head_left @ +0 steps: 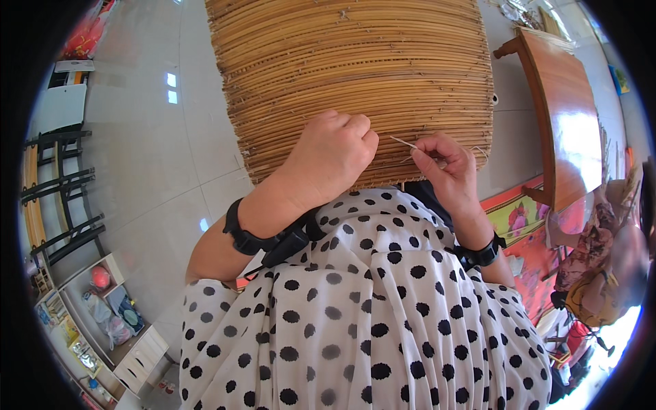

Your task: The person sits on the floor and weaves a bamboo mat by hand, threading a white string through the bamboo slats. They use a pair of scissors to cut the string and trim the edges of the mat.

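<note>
A mat of thin brown bamboo strips (355,75) lies in front of me, its near edge close to my lap. Short thread ends and small knots stick up along its strips. My left hand (339,145) is closed in a fist over the near part of the mat; whatever its fingers may hold is hidden. Just to the right, my right hand (447,160) pinches a thin, pale, pointed sliver (403,142) between thumb and forefinger. The sliver's tip points left, toward my left hand. A fine loose thread (478,152) curls near the mat's right edge.
A reddish-brown wooden table (567,116) stands to the right. Beyond my right forearm sits another person (605,273). On the left are black metal frames (61,178) and an open shelf (102,321) with bags. Pale floor tiles (171,150) lie between.
</note>
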Demonstrator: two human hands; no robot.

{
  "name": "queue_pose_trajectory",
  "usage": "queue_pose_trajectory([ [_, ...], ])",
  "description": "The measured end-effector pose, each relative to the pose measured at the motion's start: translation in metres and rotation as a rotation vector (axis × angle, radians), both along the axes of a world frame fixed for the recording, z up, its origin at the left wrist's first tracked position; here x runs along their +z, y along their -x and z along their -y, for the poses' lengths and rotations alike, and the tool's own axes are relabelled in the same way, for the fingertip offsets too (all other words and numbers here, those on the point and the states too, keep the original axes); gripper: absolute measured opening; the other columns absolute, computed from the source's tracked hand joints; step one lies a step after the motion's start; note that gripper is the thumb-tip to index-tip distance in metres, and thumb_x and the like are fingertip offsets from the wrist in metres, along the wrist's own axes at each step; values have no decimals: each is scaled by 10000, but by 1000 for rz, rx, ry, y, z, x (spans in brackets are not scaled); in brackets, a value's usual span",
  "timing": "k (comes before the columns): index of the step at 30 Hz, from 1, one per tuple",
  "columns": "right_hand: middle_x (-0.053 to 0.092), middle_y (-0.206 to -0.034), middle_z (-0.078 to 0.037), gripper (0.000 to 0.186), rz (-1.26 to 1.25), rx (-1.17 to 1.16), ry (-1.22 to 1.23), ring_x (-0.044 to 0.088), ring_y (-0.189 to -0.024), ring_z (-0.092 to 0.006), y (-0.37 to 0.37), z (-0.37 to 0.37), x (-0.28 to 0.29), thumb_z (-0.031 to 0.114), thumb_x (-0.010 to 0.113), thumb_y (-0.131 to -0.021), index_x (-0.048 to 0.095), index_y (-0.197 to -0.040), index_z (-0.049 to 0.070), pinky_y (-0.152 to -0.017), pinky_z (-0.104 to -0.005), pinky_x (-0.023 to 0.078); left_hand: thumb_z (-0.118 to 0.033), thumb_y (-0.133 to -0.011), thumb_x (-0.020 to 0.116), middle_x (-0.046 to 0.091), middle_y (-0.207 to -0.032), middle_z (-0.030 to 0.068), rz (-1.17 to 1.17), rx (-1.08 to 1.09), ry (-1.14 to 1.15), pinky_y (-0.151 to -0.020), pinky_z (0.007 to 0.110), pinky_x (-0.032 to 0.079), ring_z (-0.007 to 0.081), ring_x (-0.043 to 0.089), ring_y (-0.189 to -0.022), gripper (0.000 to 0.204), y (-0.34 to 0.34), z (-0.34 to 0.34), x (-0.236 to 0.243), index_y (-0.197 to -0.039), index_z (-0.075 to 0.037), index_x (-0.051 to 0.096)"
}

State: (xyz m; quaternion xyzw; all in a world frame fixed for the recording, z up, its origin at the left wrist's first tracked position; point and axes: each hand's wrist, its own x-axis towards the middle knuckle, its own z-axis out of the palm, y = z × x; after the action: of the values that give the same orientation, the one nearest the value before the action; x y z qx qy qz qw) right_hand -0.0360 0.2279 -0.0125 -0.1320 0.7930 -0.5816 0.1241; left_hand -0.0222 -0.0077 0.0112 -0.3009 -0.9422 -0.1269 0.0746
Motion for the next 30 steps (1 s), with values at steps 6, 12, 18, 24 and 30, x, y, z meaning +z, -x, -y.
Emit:
queue_pose_trajectory([
  [6, 628, -842, 5, 47, -9, -20, 0, 565, -750, -63, -2, 0, 0, 22, 708, -898, 680, -921, -8, -688, -218, 460, -62, -751, 684, 499, -777, 66, -7, -4, -93, -661, 356, 450, 231, 568, -720, 111, -2, 9, -4, -755, -52, 574],
  [12, 628, -804, -25, 52, -42, -43, 62, 587, -720, -92, -4, -4, -7, 17, 735, -869, 698, -895, -7, -655, -240, 483, -151, -812, 738, 570, -790, 62, -222, 104, -280, -650, 346, 464, 220, 608, -727, 149, -16, -1, 24, -903, -47, 683],
  [18, 629, -803, -21, 59, -95, -28, 30, 588, -728, -91, -5, -3, -6, 9, 752, -851, 710, -892, 2, -649, -243, 482, -81, -951, 659, 654, -834, 33, 1037, 224, -933, -627, 230, 502, 88, 622, -700, 216, -28, -21, 5, -1144, 15, 657],
  [24, 659, -833, -30, 79, -152, 13, 77, 612, -738, -111, -6, -3, -6, -13, 761, -828, 717, -890, 11, -653, -253, 496, -49, -954, 644, 665, -840, 14, 1079, 277, -1199, -644, 218, 520, 69, 632, -725, 133, -14, -38, -6, -1062, 27, 657],
  [30, 673, -825, -52, 92, -213, 26, 10, 638, -743, -132, -5, -2, 1, -20, 764, -815, 720, -890, 10, -656, -254, 519, -62, -970, 640, 670, -902, 21, 1014, 226, -1331, -689, 215, 526, 73, 640, -774, 86, -11, -41, -16, -1022, 4, 654],
])
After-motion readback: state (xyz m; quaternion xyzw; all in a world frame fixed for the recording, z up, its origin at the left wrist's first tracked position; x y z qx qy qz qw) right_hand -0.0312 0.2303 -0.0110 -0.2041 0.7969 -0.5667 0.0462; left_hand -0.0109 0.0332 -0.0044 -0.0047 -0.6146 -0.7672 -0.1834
